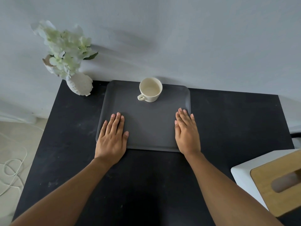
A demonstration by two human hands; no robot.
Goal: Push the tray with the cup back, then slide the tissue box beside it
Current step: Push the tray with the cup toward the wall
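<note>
A dark grey tray (149, 128) lies on the black table, its far edge close to the wall. A cream cup (150, 89) stands upright on the tray's far middle, handle toward me and left. My left hand (112, 137) lies flat, palm down, on the tray's near left corner. My right hand (187, 132) lies flat on the near right part, fingers together and pointing away. Neither hand grips anything. A white tissue box (244, 175) with a wooden lid sits at the table's near right, cut off by the frame edge.
A white vase (79, 86) with pale flowers stands at the table's far left corner, just left of the tray. The black table (65, 144) meets a grey wall behind. White cables (13, 168) lie on the floor at left.
</note>
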